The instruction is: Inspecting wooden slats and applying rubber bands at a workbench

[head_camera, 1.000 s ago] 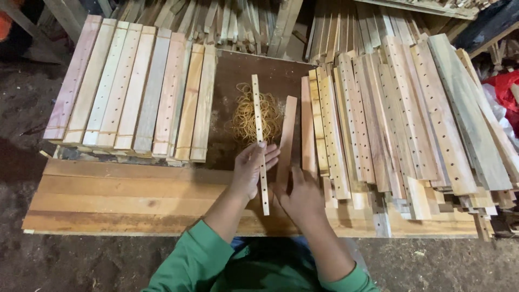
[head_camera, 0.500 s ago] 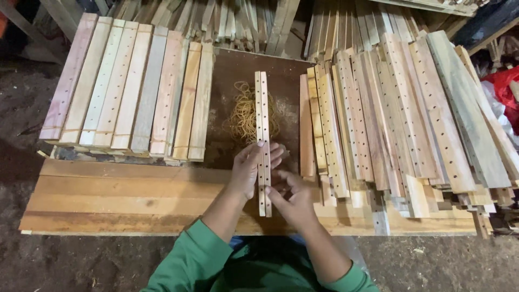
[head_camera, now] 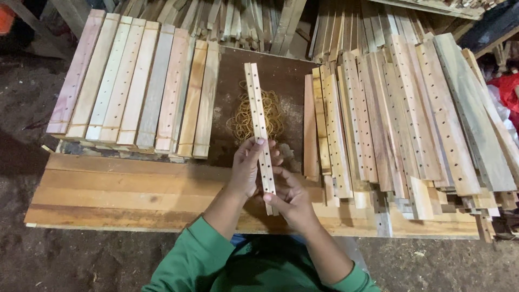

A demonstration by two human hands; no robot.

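Observation:
Both of my hands hold two long pale wooden slats with drilled holes (head_camera: 257, 105), pressed together side by side and pointing away from me. My left hand (head_camera: 247, 168) grips them from the left near their lower third. My right hand (head_camera: 289, 196) holds their near end from the right and below. Under the slats, on the dark board (head_camera: 281, 67), lies a heap of tan rubber bands (head_camera: 246, 116).
A row of bundled slats (head_camera: 138, 86) lies to the left. A big loose stack of drilled slats (head_camera: 400, 113) fills the right. A plank bench top (head_camera: 119, 189) runs across in front of me, with dirt floor below. A red thing (head_camera: 507, 92) shows at the far right edge.
One slat was held by my left hand while my right reached a second slat at the right; both slats now sit together in both hands.

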